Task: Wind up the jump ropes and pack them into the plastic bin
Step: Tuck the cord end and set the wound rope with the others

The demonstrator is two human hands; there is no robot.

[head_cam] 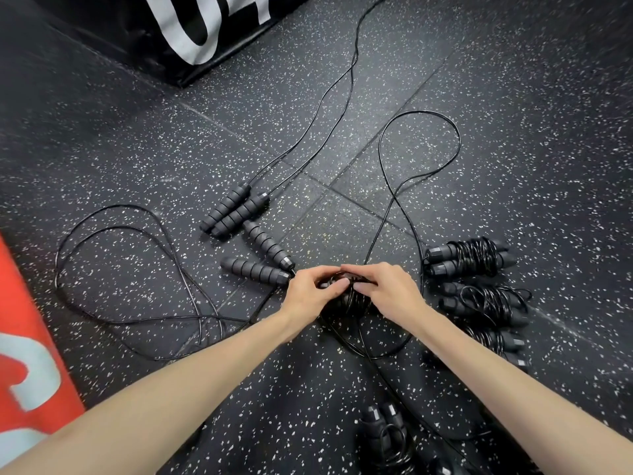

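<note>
My left hand (313, 291) and my right hand (385, 286) meet over a pair of black jump-rope handles (346, 303), mostly hidden under the fingers. Cord is coiled round those handles; my left hand grips the bundle and my right hand pinches the cord at its top. The loose cord (419, 113) of this rope loops away over the floor behind. Two unwound ropes lie to the left: one handle pair (236, 212) and another (263, 257). Wound ropes (471, 257) lie stacked at the right. No plastic bin is in view.
The floor is black speckled rubber tile (342, 80). A black padded box with white lettering (191, 32) stands at the back left. A red pad (30, 354) lies at the left edge. More wound ropes (385, 430) lie at the bottom, near me.
</note>
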